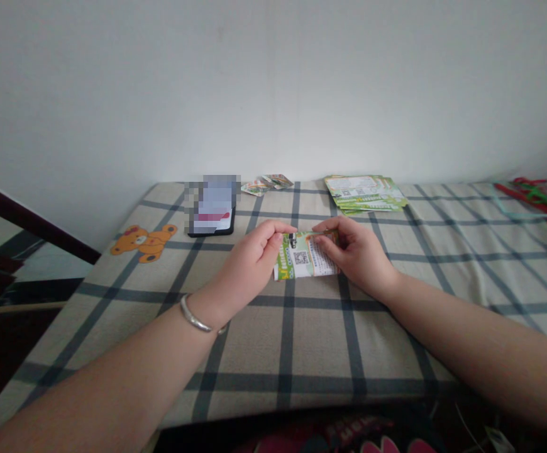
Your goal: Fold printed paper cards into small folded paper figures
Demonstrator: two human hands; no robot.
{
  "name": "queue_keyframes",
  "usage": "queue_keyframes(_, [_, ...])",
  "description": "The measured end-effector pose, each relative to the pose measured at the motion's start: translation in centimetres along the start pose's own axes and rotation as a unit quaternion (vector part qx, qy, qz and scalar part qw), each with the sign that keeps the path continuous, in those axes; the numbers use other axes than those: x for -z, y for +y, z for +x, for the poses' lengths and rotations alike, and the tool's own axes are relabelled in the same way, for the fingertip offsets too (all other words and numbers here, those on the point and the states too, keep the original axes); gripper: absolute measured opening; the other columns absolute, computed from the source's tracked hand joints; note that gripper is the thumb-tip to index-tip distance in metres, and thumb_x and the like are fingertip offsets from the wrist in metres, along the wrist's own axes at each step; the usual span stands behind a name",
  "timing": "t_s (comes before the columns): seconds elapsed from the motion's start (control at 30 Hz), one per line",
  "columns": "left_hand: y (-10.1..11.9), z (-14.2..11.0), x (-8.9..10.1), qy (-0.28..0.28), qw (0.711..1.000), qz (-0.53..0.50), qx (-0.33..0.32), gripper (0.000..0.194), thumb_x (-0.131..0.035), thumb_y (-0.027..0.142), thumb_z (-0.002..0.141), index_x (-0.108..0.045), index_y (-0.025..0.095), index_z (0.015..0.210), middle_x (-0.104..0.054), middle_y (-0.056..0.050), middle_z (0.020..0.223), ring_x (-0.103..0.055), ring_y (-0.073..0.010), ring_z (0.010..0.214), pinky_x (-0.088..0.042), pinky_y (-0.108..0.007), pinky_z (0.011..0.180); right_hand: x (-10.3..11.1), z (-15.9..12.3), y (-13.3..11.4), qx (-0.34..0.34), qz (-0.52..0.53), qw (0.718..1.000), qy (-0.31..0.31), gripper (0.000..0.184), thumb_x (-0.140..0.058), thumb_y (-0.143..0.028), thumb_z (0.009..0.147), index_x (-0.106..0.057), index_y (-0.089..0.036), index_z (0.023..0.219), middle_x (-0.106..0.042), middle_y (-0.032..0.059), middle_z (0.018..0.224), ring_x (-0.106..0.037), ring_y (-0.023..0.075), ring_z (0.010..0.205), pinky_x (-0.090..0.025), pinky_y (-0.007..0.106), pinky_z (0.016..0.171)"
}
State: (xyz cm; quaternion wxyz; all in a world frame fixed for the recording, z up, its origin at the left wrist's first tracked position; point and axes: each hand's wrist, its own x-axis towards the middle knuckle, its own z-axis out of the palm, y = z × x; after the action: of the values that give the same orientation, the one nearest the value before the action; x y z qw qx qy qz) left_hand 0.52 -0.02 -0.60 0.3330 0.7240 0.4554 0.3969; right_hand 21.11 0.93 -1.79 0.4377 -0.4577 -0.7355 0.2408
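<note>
A green and white leaflet (304,257) with a QR code lies folded on the checked tablecloth (302,340), held between both hands. My left hand (249,264) pinches its left top edge with thumb and forefinger; a silver bangle sits on that wrist. My right hand (356,255) pinches the right top edge, fingers curled over the paper. Both hands rest low on the cloth near the table's middle.
A stack of the same green leaflets (365,192) lies at the back, near the wall. Small folded paper pieces (268,184) sit at the back centre. A black phone (213,211) lies back left. Red and green strips (537,198) lie far right. A bear print (144,242) marks the cloth.
</note>
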Motion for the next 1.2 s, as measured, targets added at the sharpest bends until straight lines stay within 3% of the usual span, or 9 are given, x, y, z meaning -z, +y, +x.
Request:
queue_keyframes(0.13, [-0.09,-0.03,-0.09,-0.012,0.999,-0.029,0.002,0.022,-0.046,0.025,0.093,-0.059,0.02,0.11,-0.068,-0.004,0.094,-0.065,-0.0145,0.077,-0.053,-0.023,0.06,-0.01,-0.07,0.05,0.004,0.005,1.0,0.005,0.016,-0.061,-0.033,0.087,-0.062,-0.02,0.095,-0.061,-0.0003,0.072,-0.047,0.0096,0.056,-0.036,0.024,0.048])
queue_keyframes(0.3, [0.06,-0.05,-0.3,-0.029,0.995,-0.085,0.045,0.024,-0.053,0.025,0.089,-0.057,0.02,0.113,-0.068,-0.003,0.087,-0.065,-0.0132,0.064,-0.051,-0.021,0.047,-0.12,-0.07,0.07,-0.003,0.036,0.999,0.008,0.011,-0.06,-0.03,0.087,-0.058,-0.021,0.091,-0.06,-0.0008,0.071,-0.049,0.0098,0.055,-0.038,0.024,0.047])
queue_keyframes(0.53, [-0.32,-0.02,-0.38,0.0,1.0,-0.026,0.007,0.021,-0.055,0.027,0.089,-0.059,0.02,0.108,-0.071,-0.004,0.089,-0.067,-0.0141,0.069,-0.053,-0.024,0.056,-0.43,-0.2,-0.09,-0.015,0.068,0.998,0.008,0.008,-0.056,-0.028,0.089,-0.052,-0.022,0.086,-0.058,-0.0012,0.069,-0.051,0.0107,0.055,-0.039,0.024,0.047])
queue_keyframes(0.87, [-0.1,-0.03,-0.46,0.049,0.996,-0.077,-0.001,0.014,-0.055,0.023,0.089,-0.059,0.017,0.1,-0.071,-0.004,0.086,-0.069,-0.0151,0.074,-0.053,-0.025,0.061,-0.07,-0.09,0.31,0.004,0.028,1.0,0.001,0.007,-0.056,-0.029,0.09,-0.052,-0.022,0.088,-0.058,-0.0013,0.07,-0.051,0.0103,0.056,-0.039,0.025,0.048])
queue_keyframes(1.0, [-0.15,-0.01,-0.16,0.078,0.996,-0.036,-0.032,0.013,-0.054,0.022,0.09,-0.059,0.018,0.101,-0.07,-0.003,0.087,-0.069,-0.0146,0.076,-0.053,-0.024,0.064,0.11,-0.02,0.08,-0.012,0.023,1.0,-0.004,0.016,-0.063,-0.033,0.085,-0.056,-0.022,0.095,-0.052,-0.0047,0.063,-0.045,0.0089,0.05,-0.035,0.023,0.043])
queue_keyframes(1.2, [-0.04,0.24,0.08,0.072,0.996,-0.052,-0.027,0.011,-0.053,0.02,0.09,-0.058,0.018,0.099,-0.069,-0.002,0.084,-0.067,-0.0139,0.074,-0.051,-0.023,0.062,0.45,0.08,-0.05,-0.016,0.017,1.0,0.01,0.016,-0.066,-0.032,0.083,-0.061,-0.021,0.093,-0.061,-0.0017,0.068,-0.051,0.0096,0.053,-0.04,0.024,0.046])
